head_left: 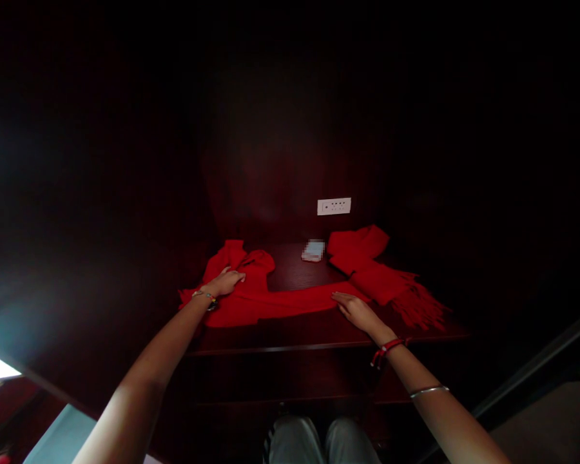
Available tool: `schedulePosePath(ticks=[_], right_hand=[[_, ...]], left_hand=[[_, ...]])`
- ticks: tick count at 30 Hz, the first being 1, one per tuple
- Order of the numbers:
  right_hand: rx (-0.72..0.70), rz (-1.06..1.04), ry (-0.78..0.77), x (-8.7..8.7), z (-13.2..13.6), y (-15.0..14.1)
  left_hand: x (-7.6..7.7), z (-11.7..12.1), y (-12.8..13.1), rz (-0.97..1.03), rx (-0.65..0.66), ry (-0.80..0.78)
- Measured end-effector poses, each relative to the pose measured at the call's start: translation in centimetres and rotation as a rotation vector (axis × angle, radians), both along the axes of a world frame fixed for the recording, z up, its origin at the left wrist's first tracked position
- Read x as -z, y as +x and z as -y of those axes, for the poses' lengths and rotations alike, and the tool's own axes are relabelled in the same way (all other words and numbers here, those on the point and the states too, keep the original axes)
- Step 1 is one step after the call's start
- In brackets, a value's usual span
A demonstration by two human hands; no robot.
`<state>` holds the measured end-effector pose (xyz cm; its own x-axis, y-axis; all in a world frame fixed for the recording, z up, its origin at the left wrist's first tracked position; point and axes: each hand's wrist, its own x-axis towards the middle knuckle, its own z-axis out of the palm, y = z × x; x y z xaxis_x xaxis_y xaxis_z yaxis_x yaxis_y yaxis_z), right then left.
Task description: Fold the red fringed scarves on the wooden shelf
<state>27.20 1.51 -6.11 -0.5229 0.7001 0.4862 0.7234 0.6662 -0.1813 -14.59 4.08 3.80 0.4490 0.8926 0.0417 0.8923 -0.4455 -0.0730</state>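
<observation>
A long red scarf (pixel 299 299) stretches across a dark wooden shelf. Its left end is bunched in loose folds, and its right part doubles back into a heap with a fringe (pixel 420 306) spread toward the front. My left hand (pixel 228 281) rests on the bunched left part, fingers apart on the cloth. On the right, my right hand (pixel 356 311) lies palm down on the flat strip, its fingers stretched out. Both hands touch the scarf; neither visibly grips it.
A phone-like object (pixel 314 250), blurred out, lies on the shelf (pixel 290 274) behind the strip. Above it, a white socket plate (pixel 334 206) is fixed to the dark back panel. The shelf's front edge (pixel 290 348) runs above my knees (pixel 297 441). Dark panels enclose the sides.
</observation>
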Motion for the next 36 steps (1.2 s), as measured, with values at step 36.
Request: schedulePosePath(ticks=[36], right_hand=[[0.174, 0.093, -0.074, -0.5, 0.1, 0.3]], left_hand=[[-2.5, 4.0, -8.8, -0.037, -0.295, 0.203]])
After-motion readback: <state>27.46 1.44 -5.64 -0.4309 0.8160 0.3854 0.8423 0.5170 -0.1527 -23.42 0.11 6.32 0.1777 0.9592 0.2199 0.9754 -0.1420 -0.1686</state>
